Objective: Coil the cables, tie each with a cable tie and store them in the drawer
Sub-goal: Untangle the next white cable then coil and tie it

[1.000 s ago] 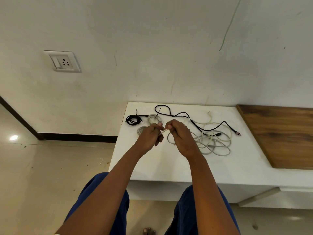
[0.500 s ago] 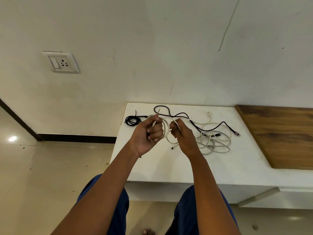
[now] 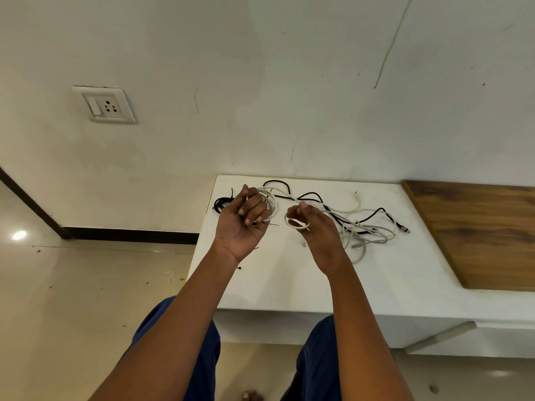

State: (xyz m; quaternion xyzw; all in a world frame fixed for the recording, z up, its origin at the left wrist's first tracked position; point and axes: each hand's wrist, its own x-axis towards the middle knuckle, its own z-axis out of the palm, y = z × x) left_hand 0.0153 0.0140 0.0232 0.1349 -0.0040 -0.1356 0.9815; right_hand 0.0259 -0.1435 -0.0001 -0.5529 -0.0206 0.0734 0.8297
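Evidently a white cable is being coiled: finished loops are held in the curled left hand, a fresh loop is pinched by the right hand, and the rest is trailed onto the counter to feed freely.

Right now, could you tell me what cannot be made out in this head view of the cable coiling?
- White cable: loop count unclear, left hand covers part.
- Loose cables: their number unclear, strands overlap.
- Black coil: whether tied, too small.
- Drawer: whether one is there, underside of the white counter is hidden.
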